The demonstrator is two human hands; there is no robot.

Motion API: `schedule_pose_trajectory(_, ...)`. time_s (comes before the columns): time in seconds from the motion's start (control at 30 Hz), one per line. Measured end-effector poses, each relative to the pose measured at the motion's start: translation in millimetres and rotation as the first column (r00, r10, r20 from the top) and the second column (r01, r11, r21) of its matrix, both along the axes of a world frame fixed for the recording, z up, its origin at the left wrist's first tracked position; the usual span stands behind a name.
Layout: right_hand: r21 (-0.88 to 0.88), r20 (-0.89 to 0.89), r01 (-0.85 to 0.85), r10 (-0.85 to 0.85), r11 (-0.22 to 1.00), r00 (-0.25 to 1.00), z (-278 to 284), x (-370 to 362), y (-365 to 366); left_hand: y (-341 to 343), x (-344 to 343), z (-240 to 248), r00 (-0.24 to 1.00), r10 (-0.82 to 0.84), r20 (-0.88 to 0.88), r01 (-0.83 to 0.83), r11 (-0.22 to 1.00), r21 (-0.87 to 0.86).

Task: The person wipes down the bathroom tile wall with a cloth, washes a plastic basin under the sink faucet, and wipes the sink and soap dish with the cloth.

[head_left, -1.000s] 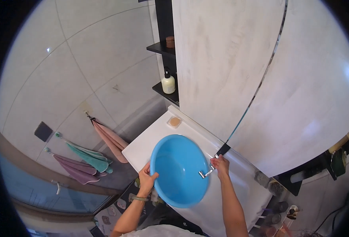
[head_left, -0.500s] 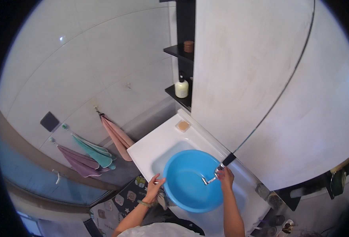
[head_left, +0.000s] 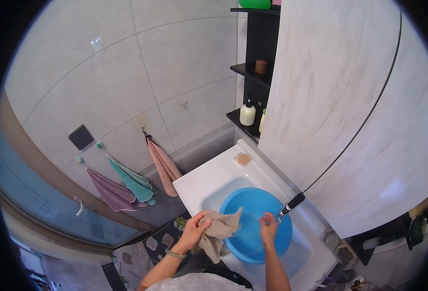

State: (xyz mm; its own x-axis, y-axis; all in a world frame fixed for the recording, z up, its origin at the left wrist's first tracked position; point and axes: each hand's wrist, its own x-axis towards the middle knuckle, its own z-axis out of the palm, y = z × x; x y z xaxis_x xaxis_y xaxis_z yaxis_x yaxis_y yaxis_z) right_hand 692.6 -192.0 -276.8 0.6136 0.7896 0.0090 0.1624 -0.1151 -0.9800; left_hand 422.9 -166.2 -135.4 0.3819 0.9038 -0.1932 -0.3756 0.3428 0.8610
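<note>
By the white counter (head_left: 203,180), the left hand (head_left: 192,233) grips a cloth (head_left: 218,232), likely soft, light, best held by corners; the right hand (head_left: 268,233) has fingers loosely apart.

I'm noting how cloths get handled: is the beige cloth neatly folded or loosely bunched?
Loosely bunched: the beige cloth hangs in uneven creases from the left hand, its edges loose.

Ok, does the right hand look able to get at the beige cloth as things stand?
Likely yes: the right hand looks empty over the blue basin, and nothing visible blocks its way to the beige cloth in the left hand.
</note>
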Motion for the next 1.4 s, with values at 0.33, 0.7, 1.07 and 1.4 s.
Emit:
schedule_pose_trajectory(0.33,-0.005,-0.586,0.174,-0.144,0.985,0.798,-13.9,104.3,9.9,-31.5,4.6,-38.3,0.707,0.011,-0.707,0.239,0.937,0.253)
schedule_pose_trajectory(0.7,0.037,-0.900,0.262,-0.081,0.964,0.428,1.8,136.2,63.3,-31.5,-4.6,-47.2,0.613,0.092,-0.784,0.183,0.949,0.255)
schedule_pose_trajectory(1.07,0.005,-0.985,0.403,-0.066,0.915,0.162,-3.7,139.2,76.5,-29.5,40.0,-65.8,0.306,0.045,-0.951,0.270,0.954,0.132)
schedule_pose_trajectory(1.4,0.205,-0.955,0.250,0.137,0.946,0.262,5.8,134.9,54.1,-21.5,38.8,-95.0,0.314,-0.024,-0.949,0.302,0.950,0.076)
